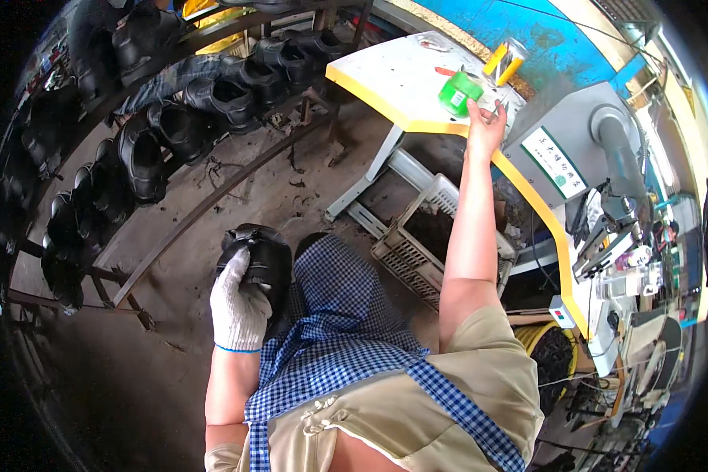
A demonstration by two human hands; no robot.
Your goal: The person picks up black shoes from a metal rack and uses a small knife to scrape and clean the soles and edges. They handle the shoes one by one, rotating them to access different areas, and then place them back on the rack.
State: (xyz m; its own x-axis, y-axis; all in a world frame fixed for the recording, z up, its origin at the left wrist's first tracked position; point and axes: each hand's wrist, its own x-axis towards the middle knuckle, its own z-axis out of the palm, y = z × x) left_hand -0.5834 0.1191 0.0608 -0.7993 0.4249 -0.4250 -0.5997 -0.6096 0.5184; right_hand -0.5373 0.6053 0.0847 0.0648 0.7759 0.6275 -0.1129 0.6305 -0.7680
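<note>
My left hand [239, 308], in a white knitted glove with a blue-edged cuff, is closed around a black shoe [269, 256] beside my lap. My bare right hand [486, 126] is stretched out over the yellow-edged white worktable [393, 79]. Its fingers are bent around a small, dark, pointed thing that I cannot make out. The thumb is right beside a bright green round container [459, 96] on the tabletop. A yellow cylindrical can [503, 63] stands behind it, and a small orange-red item [445, 71] lies to its left.
Black shoes [226, 101] line metal racks along the left. Under the table sits a beige plastic crate [407, 259] with dark scraps. A grey machine housing with a duct [625, 157] rises right of my right hand. Near my right side is a yellow-rimmed tub [572, 358].
</note>
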